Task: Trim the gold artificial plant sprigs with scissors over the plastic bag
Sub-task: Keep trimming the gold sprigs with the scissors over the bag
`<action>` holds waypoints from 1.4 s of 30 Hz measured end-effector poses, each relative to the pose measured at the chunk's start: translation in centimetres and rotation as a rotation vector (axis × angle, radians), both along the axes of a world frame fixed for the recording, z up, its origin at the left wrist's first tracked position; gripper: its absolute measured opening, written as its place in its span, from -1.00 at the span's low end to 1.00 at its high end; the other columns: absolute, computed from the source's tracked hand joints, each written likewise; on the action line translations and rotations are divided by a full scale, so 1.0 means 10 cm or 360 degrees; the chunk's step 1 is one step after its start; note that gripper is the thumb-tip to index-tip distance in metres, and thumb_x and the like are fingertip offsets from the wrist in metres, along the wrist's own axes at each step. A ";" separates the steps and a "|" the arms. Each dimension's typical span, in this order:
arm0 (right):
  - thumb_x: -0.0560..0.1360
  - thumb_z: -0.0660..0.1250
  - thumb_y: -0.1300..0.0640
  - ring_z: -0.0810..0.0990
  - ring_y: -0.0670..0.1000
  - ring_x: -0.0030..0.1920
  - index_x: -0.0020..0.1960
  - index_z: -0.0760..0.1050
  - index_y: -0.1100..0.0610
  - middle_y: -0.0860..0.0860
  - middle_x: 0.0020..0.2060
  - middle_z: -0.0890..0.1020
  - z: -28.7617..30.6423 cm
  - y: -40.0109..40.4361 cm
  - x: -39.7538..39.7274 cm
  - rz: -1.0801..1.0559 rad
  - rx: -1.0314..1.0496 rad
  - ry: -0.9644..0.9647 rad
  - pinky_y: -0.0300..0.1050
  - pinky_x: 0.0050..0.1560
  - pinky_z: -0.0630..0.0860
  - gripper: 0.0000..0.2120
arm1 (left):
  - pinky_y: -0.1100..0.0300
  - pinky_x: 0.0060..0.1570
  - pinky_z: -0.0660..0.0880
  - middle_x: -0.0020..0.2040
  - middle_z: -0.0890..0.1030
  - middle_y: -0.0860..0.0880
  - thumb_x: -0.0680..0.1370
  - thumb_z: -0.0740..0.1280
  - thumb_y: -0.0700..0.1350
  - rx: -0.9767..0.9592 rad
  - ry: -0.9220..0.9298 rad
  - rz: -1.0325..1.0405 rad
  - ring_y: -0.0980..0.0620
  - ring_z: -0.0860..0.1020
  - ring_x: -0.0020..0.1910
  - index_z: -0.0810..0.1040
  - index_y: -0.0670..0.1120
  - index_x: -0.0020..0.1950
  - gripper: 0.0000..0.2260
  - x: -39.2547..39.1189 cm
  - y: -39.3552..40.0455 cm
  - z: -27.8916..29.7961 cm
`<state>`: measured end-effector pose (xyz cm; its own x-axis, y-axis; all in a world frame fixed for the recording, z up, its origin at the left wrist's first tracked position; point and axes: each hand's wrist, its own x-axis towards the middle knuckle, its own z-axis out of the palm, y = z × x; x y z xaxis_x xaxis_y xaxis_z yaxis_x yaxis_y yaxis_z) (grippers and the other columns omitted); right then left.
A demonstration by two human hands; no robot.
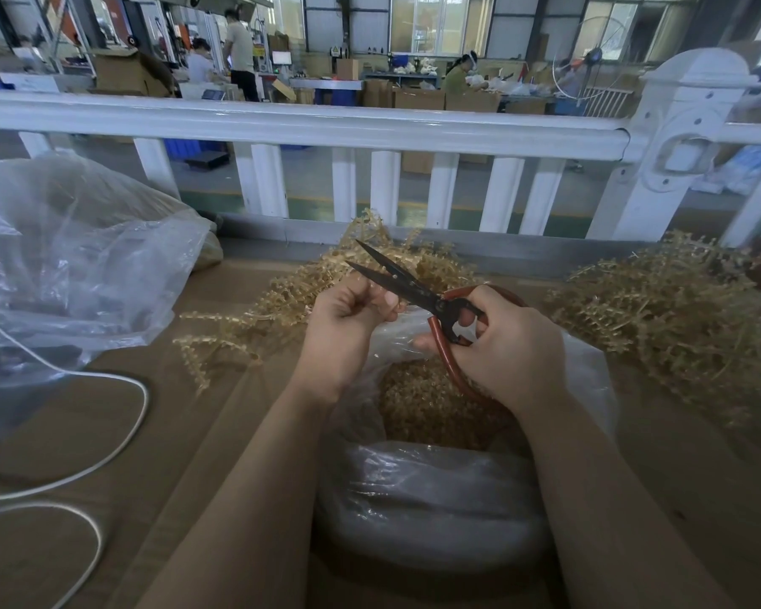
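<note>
I'm pinching a gold sprig (282, 296) in my left hand (348, 318), and my right hand (501, 340) is gripping the scissors (414, 287), blades parted, over the plastic bag (436, 490) at the tabletop's near edge so trimmings drop in.

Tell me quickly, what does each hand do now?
Left hand: fingers curled, pinching a gold sprig.
Right hand: gripping the scissors by the red handles, blades open.
</note>
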<state>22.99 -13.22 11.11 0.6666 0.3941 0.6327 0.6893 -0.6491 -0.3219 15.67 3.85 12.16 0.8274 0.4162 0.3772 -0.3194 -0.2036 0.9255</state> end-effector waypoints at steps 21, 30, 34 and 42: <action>0.32 0.41 -0.39 0.50 -0.14 -0.35 0.05 0.64 -0.01 -0.24 -0.28 0.53 -0.01 0.00 -0.01 0.0111 0.0103 0.0056 -0.44 -0.34 0.32 -0.48 | 0.03 0.03 0.52 -0.19 0.58 -0.20 0.60 0.30 -0.32 -0.0135 -0.0044 -0.0101 -0.02 0.56 -0.18 0.52 -0.41 -0.06 -0.86 0.05 0.04 -0.09; 0.33 0.43 -0.39 0.57 -0.22 -0.31 -0.13 0.51 -0.19 -0.31 -0.37 0.56 0.00 0.03 0.02 0.0111 0.0181 0.0417 -0.40 -0.35 0.35 -0.68 | 0.26 -0.14 0.52 -0.26 0.64 -0.03 0.57 0.32 -0.33 -0.0446 -0.0069 -0.0281 0.13 0.58 -0.26 0.61 -0.18 -0.17 -0.84 0.06 0.04 -0.08; 0.40 0.53 -0.14 0.65 -0.21 -0.29 -0.18 0.59 -0.10 -0.25 -0.30 0.67 0.04 0.06 0.03 0.0334 0.0512 0.0822 -0.35 -0.36 0.50 -0.82 | 0.33 -0.31 0.54 -0.31 0.66 0.02 0.55 0.31 -0.39 -0.0517 -0.0102 -0.0456 0.17 0.61 -0.34 0.58 -0.28 -0.14 -0.90 0.07 -0.07 -0.10; 0.44 0.53 0.00 0.68 -0.03 -0.34 -0.10 0.66 0.07 -0.03 -0.36 0.70 0.10 0.12 -0.02 0.0479 0.0621 0.1037 -0.18 -0.25 0.64 -0.85 | 0.00 -0.13 0.64 -0.18 0.69 -0.23 0.50 0.40 -0.34 -0.0532 -0.0065 -0.0671 -0.15 0.67 -0.22 0.70 -0.22 -0.16 -0.91 0.09 -0.09 -0.14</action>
